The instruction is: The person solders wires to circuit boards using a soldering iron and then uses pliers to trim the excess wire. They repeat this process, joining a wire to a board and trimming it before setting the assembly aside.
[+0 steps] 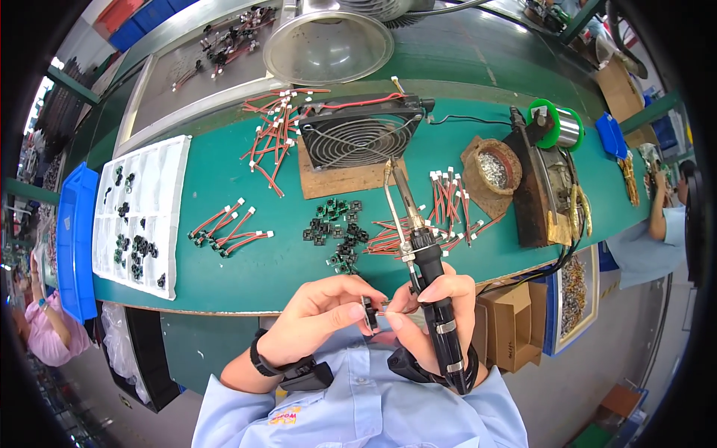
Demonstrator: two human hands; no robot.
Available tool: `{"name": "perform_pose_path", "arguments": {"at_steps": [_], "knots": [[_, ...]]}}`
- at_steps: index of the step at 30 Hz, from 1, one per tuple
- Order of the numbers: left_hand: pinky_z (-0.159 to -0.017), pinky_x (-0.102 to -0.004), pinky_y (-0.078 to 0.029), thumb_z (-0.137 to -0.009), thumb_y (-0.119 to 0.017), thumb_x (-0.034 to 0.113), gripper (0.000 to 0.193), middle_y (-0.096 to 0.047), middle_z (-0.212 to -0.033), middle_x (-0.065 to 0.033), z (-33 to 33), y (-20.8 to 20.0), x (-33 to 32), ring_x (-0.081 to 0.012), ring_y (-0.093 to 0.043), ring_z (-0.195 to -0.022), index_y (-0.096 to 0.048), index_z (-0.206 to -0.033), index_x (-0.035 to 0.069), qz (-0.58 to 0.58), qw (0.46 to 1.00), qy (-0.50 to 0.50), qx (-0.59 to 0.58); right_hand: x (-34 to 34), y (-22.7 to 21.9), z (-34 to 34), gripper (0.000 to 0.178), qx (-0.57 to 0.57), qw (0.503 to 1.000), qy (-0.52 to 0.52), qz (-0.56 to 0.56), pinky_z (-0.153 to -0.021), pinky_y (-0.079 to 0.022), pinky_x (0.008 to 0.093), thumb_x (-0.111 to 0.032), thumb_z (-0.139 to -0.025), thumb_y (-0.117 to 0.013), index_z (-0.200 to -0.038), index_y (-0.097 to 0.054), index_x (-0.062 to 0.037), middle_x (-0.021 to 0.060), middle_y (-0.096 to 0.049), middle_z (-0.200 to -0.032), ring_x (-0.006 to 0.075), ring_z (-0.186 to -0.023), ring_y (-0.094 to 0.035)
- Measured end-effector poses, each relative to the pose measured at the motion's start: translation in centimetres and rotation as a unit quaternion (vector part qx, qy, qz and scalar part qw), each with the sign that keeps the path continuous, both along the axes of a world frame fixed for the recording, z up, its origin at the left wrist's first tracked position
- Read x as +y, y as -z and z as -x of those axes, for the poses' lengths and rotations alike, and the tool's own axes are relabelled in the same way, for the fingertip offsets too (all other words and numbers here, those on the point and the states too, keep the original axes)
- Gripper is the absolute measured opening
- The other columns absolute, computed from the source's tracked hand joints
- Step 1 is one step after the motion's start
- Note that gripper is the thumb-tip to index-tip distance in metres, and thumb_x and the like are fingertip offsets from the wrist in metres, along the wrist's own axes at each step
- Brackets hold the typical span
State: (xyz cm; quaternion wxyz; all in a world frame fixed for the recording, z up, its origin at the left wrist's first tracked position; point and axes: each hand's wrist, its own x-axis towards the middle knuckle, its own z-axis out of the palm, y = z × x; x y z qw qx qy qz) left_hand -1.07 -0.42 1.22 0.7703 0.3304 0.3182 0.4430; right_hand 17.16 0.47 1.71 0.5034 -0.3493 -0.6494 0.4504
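Observation:
Near the table's front edge, my left hand point(314, 317) pinches a small black part point(370, 313) between thumb and fingertips. My right hand point(452, 299) is closed round the black handle of a soldering iron point(429, 261), its metal tip and thin feed tube slanting up toward the fan. The right thumb and finger also meet by the black part, seemingly at a thin reddish wire; fingers partly hide it. Beyond the hands lie loose small black-and-green parts point(343, 254) and red-and-black wire leads with white plugs point(448, 196). Several parts with leads joined point(228, 231) sit left of them.
A black fan point(362, 134) stands on a wooden board, with more leads point(276, 131) beside it. At right are a solder pot point(494, 170), a solder spool point(565, 128) and a dark stand point(532, 201). A white tray point(160, 187) and blue bin point(75, 239) occupy the left.

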Motion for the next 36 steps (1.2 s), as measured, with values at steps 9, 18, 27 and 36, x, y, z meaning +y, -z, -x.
{"name": "perform_pose_path", "arguments": {"at_steps": [9, 18, 27, 36], "knots": [[-0.073, -0.0271, -0.047, -0.089, -0.056, 0.010, 0.020, -0.060, -0.097, -0.0093, 1.6, 2.0, 1.8, -0.0151, -0.058, -0.083, -0.055, -0.105, 0.000, 0.026, 0.999, -0.008, -0.030, 0.9, -0.1, 0.9, 0.044, -0.100, 0.989, 0.049, -0.100, -0.071, -0.044, 0.0282, 0.006, -0.071, -0.066, -0.100, -0.038, -0.0119, 0.0092, -0.060, -0.070, 0.0183, -0.083, -0.049], [-0.071, -0.0276, -0.047, -0.086, -0.060, 0.012, 0.019, -0.060, -0.095, -0.0123, 4.1, -0.9, 3.4, -0.0165, -0.058, -0.081, -0.054, -0.101, 0.001, -0.084, 0.983, -0.104, 0.127, 0.5, 0.7, 0.6, 0.049, -0.063, 0.990, 0.102, -0.080, -0.083, -0.030, 0.0369, 0.006, -0.065, -0.070, -0.098, -0.041, -0.0144, 0.0041, -0.063, -0.072, 0.0173, -0.068, -0.057], [-0.065, -0.0293, -0.049, -0.088, -0.058, 0.014, 0.020, -0.058, -0.095, -0.0154, 0.6, -0.1, 0.1, -0.0181, -0.058, -0.081, -0.052, -0.101, 0.000, 0.002, 0.999, 0.001, -0.046, -0.4, -0.1, 0.4, 0.046, -0.063, 0.995, 0.029, -0.068, -0.067, -0.040, 0.0308, 0.003, -0.071, -0.068, -0.101, -0.037, -0.0118, 0.0095, -0.057, -0.079, 0.0162, -0.068, -0.056], [-0.067, -0.0301, -0.048, -0.088, -0.058, 0.016, 0.023, -0.055, -0.095, -0.0140, 0.4, 0.8, -0.7, -0.0180, -0.055, -0.082, -0.052, -0.102, -0.001, -0.001, 0.995, 0.002, -0.099, -0.5, 0.0, 1.3, 0.045, -0.038, 0.996, 0.059, -0.063, -0.078, -0.031, 0.0384, 0.001, -0.067, -0.073, -0.098, -0.044, -0.0138, 0.0008, -0.064, -0.075, 0.0165, -0.065, -0.057]]}}
